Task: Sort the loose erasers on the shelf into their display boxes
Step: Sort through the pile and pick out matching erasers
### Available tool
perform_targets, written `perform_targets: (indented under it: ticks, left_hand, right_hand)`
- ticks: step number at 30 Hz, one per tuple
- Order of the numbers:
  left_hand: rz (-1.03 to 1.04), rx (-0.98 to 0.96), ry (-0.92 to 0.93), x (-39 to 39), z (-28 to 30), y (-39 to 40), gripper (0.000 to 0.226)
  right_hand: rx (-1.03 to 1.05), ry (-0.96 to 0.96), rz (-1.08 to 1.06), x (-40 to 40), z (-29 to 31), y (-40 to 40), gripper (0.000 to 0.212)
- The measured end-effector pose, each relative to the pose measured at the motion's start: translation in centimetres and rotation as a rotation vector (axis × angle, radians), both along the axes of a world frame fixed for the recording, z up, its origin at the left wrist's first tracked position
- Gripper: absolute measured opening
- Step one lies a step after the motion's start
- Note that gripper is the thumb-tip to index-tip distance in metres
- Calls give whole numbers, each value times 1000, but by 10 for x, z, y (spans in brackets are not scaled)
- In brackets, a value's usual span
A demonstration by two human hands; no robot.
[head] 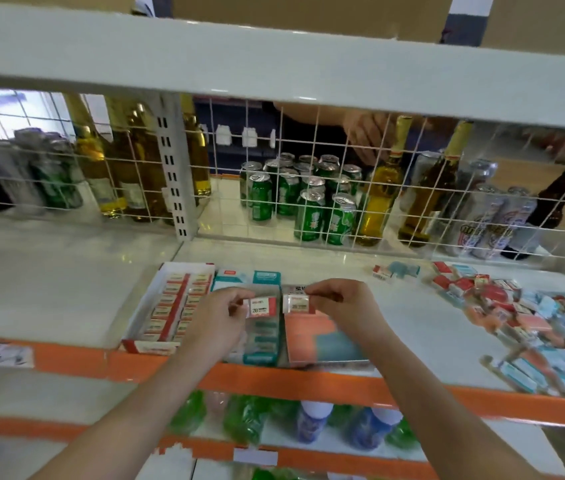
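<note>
A white shelf (pixel 66 292) with an orange front edge fills the middle of the frame, backed by a wire grid (pixel 308 174) with green cans (pixel 308 199) and glass bottles (pixel 381 199) behind it. At the right of the frame a heap of loose erasers (pixel 530 327) spreads across the shelf, red, blue and salmon wrappers jumbled together. In the lower centre three display boxes stand side by side at the front edge: a red-and-white box (pixel 170 306) on the left, filled with two rows of erasers; a teal box (pixel 260 337) just beside it; and a salmon box (pixel 322 337) to the right of that. My left hand (pixel 218 317) is above the teal box, its fingers and thumb pinching a white 2B eraser (pixel 262 307) with a red band. My right hand (pixel 346 306) is above the far end of the salmon box, pinching a second 2B eraser (pixel 297 304) of the same kind. The two erasers are held just beside each other, nearly end to end, labels facing me.
</note>
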State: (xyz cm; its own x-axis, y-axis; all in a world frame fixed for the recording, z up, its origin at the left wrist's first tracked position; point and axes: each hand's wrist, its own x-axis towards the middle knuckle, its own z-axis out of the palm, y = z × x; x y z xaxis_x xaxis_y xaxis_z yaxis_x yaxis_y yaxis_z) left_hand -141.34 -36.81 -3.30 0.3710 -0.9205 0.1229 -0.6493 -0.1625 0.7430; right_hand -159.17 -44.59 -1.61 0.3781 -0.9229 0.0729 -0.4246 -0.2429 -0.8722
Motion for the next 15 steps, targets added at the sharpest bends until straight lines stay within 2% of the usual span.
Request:
perform_targets:
  ticks: [7, 15]
  left_hand:
    - [42, 14, -71, 77, 1, 16, 26]
    - [6, 66, -48, 135, -11, 36, 23]
  right_hand:
    - [86, -65, 1, 74, -6, 17, 17]
    - [57, 49, 45, 140, -15, 34, 16]
